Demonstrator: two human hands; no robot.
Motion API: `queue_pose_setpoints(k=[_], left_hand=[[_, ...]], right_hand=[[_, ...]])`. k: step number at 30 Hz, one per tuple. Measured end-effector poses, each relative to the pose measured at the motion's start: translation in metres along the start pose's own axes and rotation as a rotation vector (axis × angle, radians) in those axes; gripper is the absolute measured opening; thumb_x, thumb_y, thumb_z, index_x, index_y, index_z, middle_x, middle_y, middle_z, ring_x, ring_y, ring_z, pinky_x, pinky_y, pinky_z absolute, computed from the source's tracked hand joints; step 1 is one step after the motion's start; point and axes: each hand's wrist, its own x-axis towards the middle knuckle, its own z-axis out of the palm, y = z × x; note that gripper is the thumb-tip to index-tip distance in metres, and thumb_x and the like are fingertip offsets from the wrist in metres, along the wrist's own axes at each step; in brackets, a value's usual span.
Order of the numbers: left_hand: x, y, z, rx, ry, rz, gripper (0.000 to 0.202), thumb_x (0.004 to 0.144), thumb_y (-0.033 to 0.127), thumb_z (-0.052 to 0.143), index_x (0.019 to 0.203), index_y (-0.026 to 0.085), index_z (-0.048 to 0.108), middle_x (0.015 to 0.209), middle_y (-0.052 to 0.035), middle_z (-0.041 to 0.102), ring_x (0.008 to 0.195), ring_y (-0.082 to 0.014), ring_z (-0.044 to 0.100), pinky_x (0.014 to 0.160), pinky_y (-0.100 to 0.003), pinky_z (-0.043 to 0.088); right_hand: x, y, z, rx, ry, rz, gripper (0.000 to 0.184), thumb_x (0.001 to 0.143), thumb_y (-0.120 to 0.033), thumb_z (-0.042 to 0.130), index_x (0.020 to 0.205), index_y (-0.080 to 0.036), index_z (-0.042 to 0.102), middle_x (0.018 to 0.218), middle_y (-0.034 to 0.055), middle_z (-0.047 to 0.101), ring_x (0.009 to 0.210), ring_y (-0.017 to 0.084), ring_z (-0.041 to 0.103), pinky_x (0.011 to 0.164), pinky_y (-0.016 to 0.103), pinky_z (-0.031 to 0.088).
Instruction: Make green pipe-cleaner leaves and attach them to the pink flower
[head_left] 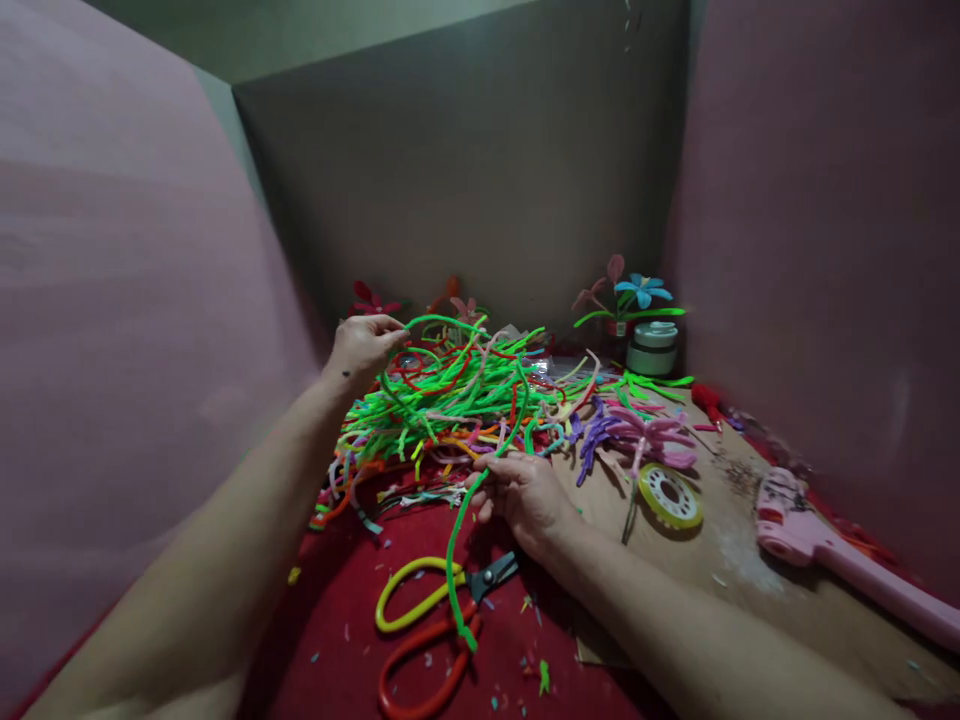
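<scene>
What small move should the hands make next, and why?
Perhaps the right hand should lift the green strand clear of the scissors: in this view its lower end crosses their handles, and that hand already holds the strand higher up.

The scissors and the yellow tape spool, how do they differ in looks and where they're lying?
The scissors have two looped handles, one yellow and one red; the spool is a round ring with a yellow rim and white core. The scissors lie on the red cloth, the spool on the brown board. The green stem passes in front of the scissors, not the spool. Both show yellow, and neither is held.
</scene>
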Motion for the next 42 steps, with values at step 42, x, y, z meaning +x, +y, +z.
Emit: queue_pose_setpoints(k=[42], left_hand=[[-0.143,-0.007,0.032,-0.053,-0.704,-0.365,0.034,0.068,0.046,0.058,0.056,0.017,0.046,0.038,0.0080,0.032,0.033,-0.0043,0.023,0.035,-0.021,0.014]], right_hand=[[0.000,-0.006,0.001,0.043,-0.038,-0.057,0.016,0.062,-0.014,0.067,0.076,-0.010,0.062,0.053,0.0018,0.063,0.042,0.012,0.059,0.035,0.018,0.045]])
